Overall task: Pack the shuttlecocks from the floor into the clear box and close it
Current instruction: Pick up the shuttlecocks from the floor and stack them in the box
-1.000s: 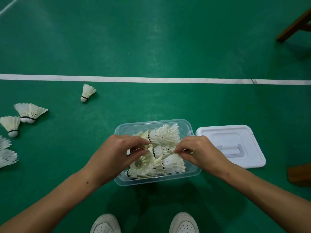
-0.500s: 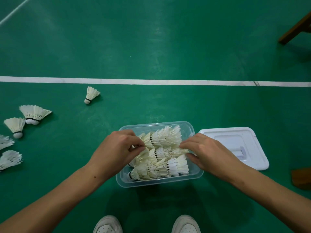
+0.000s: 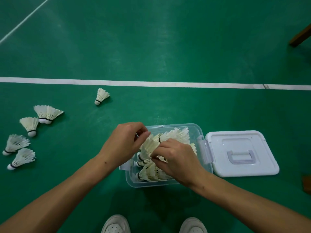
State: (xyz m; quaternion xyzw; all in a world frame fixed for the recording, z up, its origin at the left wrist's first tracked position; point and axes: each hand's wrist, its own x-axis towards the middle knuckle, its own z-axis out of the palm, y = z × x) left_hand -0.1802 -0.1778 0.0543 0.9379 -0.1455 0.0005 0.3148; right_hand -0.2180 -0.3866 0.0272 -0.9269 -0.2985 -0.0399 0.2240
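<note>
Both hands work inside the clear box (image 3: 168,183), which sits on the green floor (image 3: 168,47) just ahead of the person's shoes. The left hand (image 3: 125,143) pinches the feather skirt of a shuttlecock (image 3: 149,147) standing proud of the pile, and the right hand (image 3: 176,158) has its fingers curled down among the feathers beside it; whether it grips that same shuttlecock or only presses the others is hard to tell, since the fingertips are buried.

Six shuttlecocks are not yet packed: one alone (image 3: 101,96) near the white line (image 3: 151,83), and five in a loose cluster (image 3: 28,132) toward the floor's left edge. The box already looks close to full, with feathers rising above its rim. The likely trouble is crushing: forcing more in sideways could bend or snap feathers, and a heaped pile would probably keep the lid (image 3: 240,153), lying flat just beside the box on its right, from seating so its latches fail to catch. A hard shove could also slide the light box across the smooth floor.
</note>
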